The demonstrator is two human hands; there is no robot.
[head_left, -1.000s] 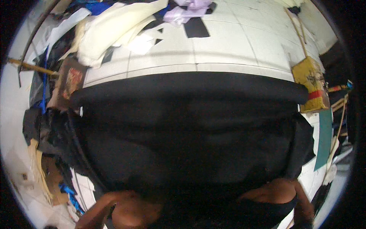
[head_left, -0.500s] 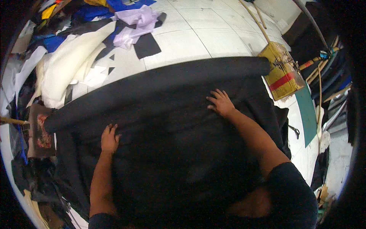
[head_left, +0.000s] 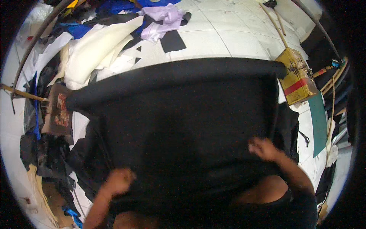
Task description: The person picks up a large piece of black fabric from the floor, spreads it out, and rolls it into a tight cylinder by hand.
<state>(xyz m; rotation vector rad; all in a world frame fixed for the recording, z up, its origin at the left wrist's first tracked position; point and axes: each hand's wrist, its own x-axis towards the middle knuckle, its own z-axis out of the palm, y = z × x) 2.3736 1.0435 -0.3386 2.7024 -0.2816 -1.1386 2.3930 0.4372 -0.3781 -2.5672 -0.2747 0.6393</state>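
A wide black cloth (head_left: 183, 114) stretches across the floor in front of me, coming off a thick black roll (head_left: 175, 74) along its far side. My left hand (head_left: 119, 181) is closed on the cloth at the near left, its fingers curled and a little blurred. My right hand (head_left: 264, 149) is closed too, gripping the cloth near its right edge. Between the hands the cloth lies fairly flat. Its sides fall in loose folds at left and right. Dark cloth hides what is under my fingertips.
A brown box (head_left: 57, 110) stands by the roll's left end, a yellow tin (head_left: 296, 78) by its right end. Cream sheets (head_left: 101, 45) and lilac cloth (head_left: 162, 23) lie at the far left. Black-handled scissors (head_left: 305, 139) and a green sheet (head_left: 318, 122) are at the right.
Both hands have come back toward me from near the roll, and their spread fingers have closed on the cloth. The cloth between roll and hands is now smoother and drawn nearer.
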